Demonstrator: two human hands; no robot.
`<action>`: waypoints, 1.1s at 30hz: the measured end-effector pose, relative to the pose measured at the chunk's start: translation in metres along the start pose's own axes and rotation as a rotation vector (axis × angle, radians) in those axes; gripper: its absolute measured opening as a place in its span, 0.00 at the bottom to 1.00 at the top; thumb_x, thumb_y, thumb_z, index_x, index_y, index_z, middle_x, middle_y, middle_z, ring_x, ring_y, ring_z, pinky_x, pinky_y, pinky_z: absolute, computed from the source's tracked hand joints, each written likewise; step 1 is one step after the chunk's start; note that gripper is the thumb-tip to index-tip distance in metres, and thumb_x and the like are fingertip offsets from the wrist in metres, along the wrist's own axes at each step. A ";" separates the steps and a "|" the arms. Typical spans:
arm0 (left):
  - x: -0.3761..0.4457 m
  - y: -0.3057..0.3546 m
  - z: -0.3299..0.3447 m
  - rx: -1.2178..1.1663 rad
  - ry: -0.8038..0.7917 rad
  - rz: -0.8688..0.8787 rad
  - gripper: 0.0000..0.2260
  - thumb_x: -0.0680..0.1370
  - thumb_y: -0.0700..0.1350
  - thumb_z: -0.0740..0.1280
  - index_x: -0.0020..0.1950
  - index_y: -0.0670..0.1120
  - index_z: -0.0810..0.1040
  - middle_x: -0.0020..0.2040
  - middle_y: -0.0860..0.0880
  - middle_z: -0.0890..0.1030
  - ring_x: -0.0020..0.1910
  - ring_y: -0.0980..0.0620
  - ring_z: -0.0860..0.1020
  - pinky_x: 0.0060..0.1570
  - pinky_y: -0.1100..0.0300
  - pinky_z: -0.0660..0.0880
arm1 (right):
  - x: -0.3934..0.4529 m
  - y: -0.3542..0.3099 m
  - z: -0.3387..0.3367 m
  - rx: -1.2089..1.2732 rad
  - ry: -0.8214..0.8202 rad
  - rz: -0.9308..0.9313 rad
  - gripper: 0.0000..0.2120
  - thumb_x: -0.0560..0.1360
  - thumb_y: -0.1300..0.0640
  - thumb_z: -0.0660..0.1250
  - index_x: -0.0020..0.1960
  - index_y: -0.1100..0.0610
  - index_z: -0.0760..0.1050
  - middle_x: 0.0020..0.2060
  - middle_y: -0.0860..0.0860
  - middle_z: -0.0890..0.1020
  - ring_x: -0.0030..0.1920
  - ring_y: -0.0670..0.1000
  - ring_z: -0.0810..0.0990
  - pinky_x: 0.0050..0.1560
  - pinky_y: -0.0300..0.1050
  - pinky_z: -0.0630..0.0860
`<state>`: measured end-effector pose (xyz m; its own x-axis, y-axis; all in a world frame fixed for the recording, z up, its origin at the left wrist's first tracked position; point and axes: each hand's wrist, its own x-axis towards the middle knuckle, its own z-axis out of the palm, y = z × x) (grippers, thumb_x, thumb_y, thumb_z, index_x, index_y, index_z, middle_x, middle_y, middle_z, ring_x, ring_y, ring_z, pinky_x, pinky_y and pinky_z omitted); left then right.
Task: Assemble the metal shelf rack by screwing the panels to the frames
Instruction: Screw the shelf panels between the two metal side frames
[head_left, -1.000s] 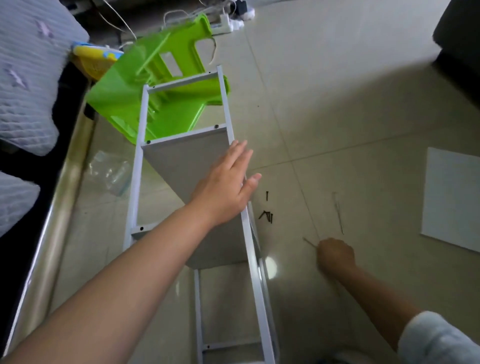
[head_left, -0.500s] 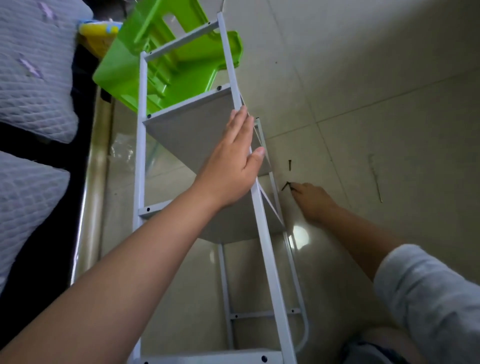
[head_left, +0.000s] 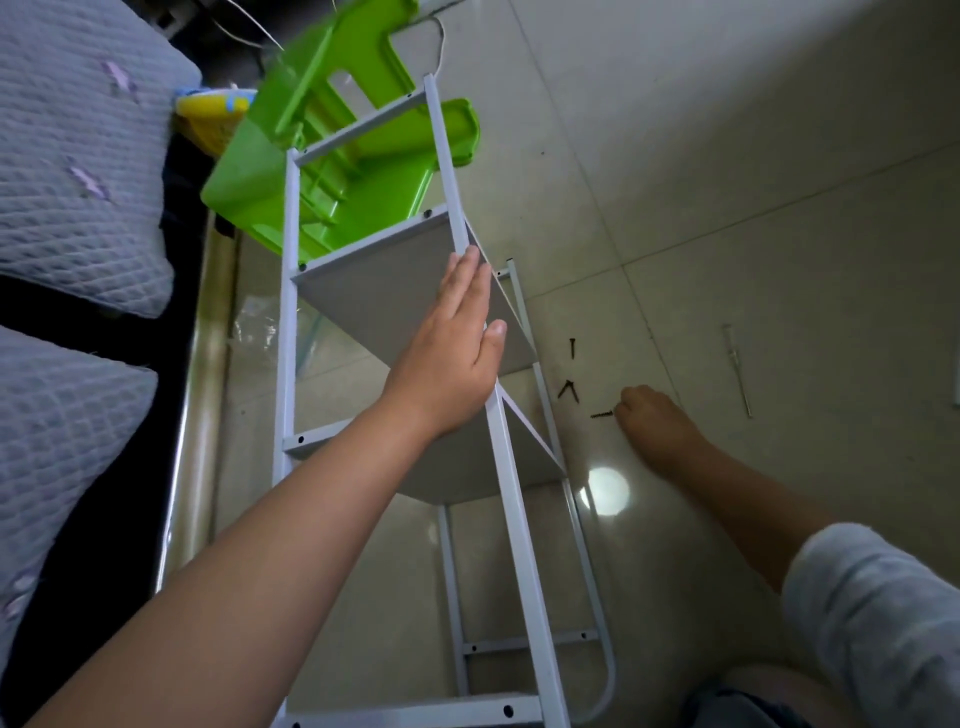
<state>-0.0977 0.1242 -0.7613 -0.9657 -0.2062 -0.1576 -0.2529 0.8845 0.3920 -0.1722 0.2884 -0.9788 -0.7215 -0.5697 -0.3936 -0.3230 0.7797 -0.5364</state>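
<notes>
The white metal shelf rack lies on its side on the tiled floor, its near frame rail (head_left: 519, 545) running from bottom centre to top. Two grey panels (head_left: 384, 291) sit between the frames. My left hand (head_left: 457, 358) rests flat, fingers straight, on the rail and the upper panel's edge. To the right of the rack, my right hand (head_left: 654, 426) is down on the floor with curled fingers, pinching the end of a black screw (head_left: 601, 414). More loose black screws (head_left: 568, 388) lie just left of it.
A green plastic stool (head_left: 270, 171) lies behind the rack's far end. Grey quilted cushions (head_left: 67, 182) fill the left side. A clear plastic bag (head_left: 254, 332) lies under the rack. A thin metal tool (head_left: 737, 369) lies on the floor to the right.
My right hand came from the tool's side to the screw pile and now has a screw at its fingertips. The view has shifted closer; my left hand stays on the rail.
</notes>
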 end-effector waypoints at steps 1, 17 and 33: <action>0.001 0.000 0.001 0.004 0.005 0.000 0.24 0.82 0.41 0.52 0.76 0.41 0.48 0.77 0.49 0.44 0.70 0.64 0.40 0.74 0.61 0.46 | -0.002 -0.002 -0.004 0.019 0.012 -0.051 0.06 0.70 0.66 0.68 0.47 0.66 0.75 0.36 0.56 0.73 0.45 0.60 0.76 0.40 0.44 0.66; -0.063 -0.038 -0.027 -0.030 0.037 -0.114 0.22 0.82 0.45 0.52 0.75 0.42 0.57 0.77 0.47 0.54 0.76 0.53 0.50 0.71 0.64 0.47 | -0.064 -0.148 -0.121 0.664 0.447 -0.093 0.12 0.74 0.65 0.63 0.36 0.51 0.70 0.31 0.48 0.75 0.33 0.50 0.74 0.37 0.40 0.70; -0.111 -0.094 -0.048 0.068 0.070 -0.454 0.13 0.78 0.44 0.58 0.60 0.51 0.75 0.62 0.44 0.74 0.62 0.43 0.72 0.55 0.57 0.70 | -0.094 -0.293 -0.107 -0.021 0.190 -0.470 0.08 0.73 0.62 0.60 0.50 0.60 0.75 0.41 0.58 0.82 0.42 0.59 0.81 0.44 0.49 0.78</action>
<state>0.0301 0.0439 -0.7372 -0.7606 -0.6043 -0.2373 -0.6486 0.7234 0.2367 -0.0755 0.1414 -0.7051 -0.5934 -0.8044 0.0303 -0.6502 0.4568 -0.6071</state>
